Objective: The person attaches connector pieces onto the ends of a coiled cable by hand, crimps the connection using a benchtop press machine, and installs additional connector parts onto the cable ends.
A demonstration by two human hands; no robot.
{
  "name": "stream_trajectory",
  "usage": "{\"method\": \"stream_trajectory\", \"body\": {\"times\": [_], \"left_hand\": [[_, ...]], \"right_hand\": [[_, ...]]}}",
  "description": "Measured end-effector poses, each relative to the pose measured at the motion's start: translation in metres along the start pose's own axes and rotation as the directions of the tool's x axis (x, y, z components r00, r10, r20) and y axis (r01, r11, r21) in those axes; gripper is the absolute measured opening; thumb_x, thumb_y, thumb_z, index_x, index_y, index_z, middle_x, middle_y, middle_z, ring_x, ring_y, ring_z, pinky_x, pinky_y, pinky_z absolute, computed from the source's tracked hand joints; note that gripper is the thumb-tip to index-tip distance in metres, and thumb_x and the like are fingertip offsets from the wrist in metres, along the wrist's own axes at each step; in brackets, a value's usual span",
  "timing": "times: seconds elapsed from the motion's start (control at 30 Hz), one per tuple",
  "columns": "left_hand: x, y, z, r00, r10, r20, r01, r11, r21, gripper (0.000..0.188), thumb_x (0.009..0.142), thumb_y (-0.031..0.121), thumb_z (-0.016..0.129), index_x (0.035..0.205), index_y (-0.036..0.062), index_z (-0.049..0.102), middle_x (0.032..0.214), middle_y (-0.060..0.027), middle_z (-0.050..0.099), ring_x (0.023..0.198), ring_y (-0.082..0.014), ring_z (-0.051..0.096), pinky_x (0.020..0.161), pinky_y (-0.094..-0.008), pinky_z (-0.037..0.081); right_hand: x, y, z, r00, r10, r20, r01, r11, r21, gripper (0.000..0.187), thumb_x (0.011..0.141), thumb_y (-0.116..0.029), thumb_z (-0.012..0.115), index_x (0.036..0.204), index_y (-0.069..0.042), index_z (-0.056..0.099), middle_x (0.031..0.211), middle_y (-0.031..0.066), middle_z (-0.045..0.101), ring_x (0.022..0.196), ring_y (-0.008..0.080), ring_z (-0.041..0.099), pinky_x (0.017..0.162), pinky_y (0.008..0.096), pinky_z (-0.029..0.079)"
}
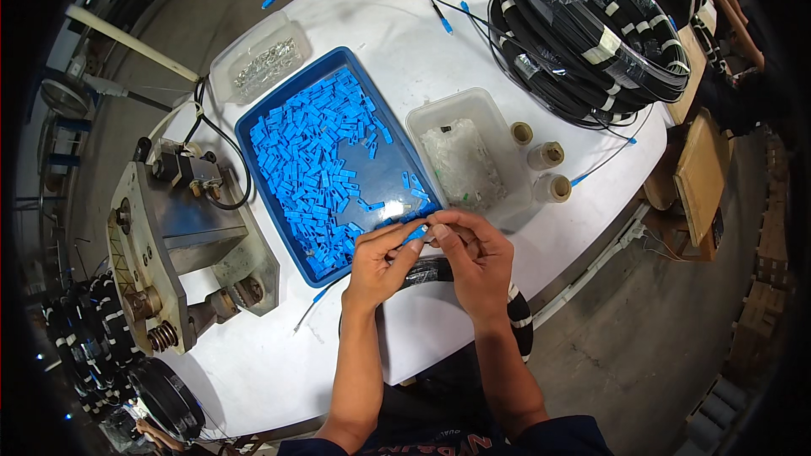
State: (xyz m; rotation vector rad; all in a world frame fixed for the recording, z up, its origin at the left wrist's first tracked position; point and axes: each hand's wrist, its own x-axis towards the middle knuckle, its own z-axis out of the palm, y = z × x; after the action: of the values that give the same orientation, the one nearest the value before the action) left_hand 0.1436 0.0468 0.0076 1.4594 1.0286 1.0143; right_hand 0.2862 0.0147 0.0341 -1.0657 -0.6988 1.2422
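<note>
Both hands meet over the near right corner of a blue tray [389,176]. My left hand [378,266] is closed, with a small blue fibre connector [415,235] pinched between thumb and fingers. At the connector's right end, the thumb and fingertips of my right hand [476,263] press together; what they grip there is too small to make out. Many loose blue connector housings [308,148] fill the tray's left side, and a few lie near my fingers. Beneath my hands runs a black cable coil [432,270], partly hidden by them. A blue-tipped cable end [320,294] lies left of my left hand.
A metal press [173,245] stands at left. A clear box [221,80] of small metal parts sits behind the tray; another clear box [416,128] holds transparent bits. Three small brown-topped cylinders [545,155] stand beside it. Large black cable coils [583,51] occupy the far right.
</note>
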Motion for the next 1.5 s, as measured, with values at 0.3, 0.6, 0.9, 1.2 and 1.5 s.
{"method": "stream_trajectory", "body": {"times": [0.3, 0.6, 0.9, 1.2, 1.5], "left_hand": [[0.0, -0.001, -0.001, 1.0, 0.0, 0.031, -0.002, 0.998, 0.065, 0.032, 0.084, 0.002, 0.066, 0.116, -0.0011, 0.069, 0.063, -0.0007, 0.051, 0.053, -0.0058, 0.039, 0.048, -0.0236, 0.031], [-0.001, -0.004, -0.001, 0.999, 0.013, 0.05, -0.018, 0.994, 0.103, 0.037, 0.082, -0.002, 0.067, 0.118, -0.0016, 0.068, 0.062, -0.0003, 0.043, 0.054, -0.0072, 0.038, 0.049, -0.024, 0.03], [-0.001, -0.003, -0.003, 0.995, 0.002, 0.104, -0.016, 0.991, 0.13, 0.038, 0.083, -0.004, 0.065, 0.121, -0.0033, 0.066, 0.075, -0.0052, 0.062, 0.06, -0.0071, 0.048, 0.056, -0.022, 0.039], [-0.002, 0.0, -0.002, 0.991, -0.073, 0.108, 0.075, 0.997, -0.016, 0.038, 0.095, 0.012, 0.063, 0.131, -0.0003, 0.058, 0.073, -0.0069, 0.064, 0.061, -0.0089, 0.055, 0.058, -0.0233, 0.045], [-0.007, -0.019, -0.005, 0.983, -0.175, 0.049, 0.181, 0.969, -0.168, 0.018, 0.1, 0.015, 0.057, 0.091, 0.0036, 0.047, 0.066, -0.0046, 0.063, 0.059, -0.0056, 0.053, 0.053, -0.0233, 0.04]], "right_hand": [[-0.001, -0.003, 0.003, 0.998, -0.042, -0.044, 0.038, 0.994, -0.101, 0.019, 0.093, 0.004, 0.062, 0.111, 0.006, 0.064, 0.106, 0.0117, 0.069, 0.097, 0.013, 0.066, 0.086, 0.0237, 0.053], [-0.002, -0.001, -0.002, 0.995, -0.101, -0.017, 0.094, 0.968, -0.234, 0.017, 0.09, 0.009, 0.062, 0.104, 0.002, 0.068, 0.102, 0.0101, 0.072, 0.09, 0.0103, 0.067, 0.078, 0.0225, 0.054], [0.001, -0.002, -0.008, 0.977, -0.202, 0.062, 0.208, 0.869, -0.448, 0.017, 0.088, 0.008, 0.065, 0.103, 0.002, 0.069, 0.097, 0.0094, 0.072, 0.086, 0.0108, 0.067, 0.076, 0.024, 0.054], [-0.002, -0.002, 0.018, 0.992, -0.012, -0.129, -0.001, 0.995, -0.097, 0.025, 0.088, 0.004, 0.066, 0.113, 0.002, 0.067, 0.1, 0.0093, 0.067, 0.091, 0.0124, 0.067, 0.079, 0.0238, 0.057], [0.003, 0.008, 0.018, 0.989, -0.103, -0.105, 0.062, 0.938, -0.341, 0.018, 0.085, 0.001, 0.072, 0.103, 0.003, 0.068, 0.096, 0.0123, 0.07, 0.082, 0.0177, 0.072, 0.07, 0.0273, 0.059]]}}
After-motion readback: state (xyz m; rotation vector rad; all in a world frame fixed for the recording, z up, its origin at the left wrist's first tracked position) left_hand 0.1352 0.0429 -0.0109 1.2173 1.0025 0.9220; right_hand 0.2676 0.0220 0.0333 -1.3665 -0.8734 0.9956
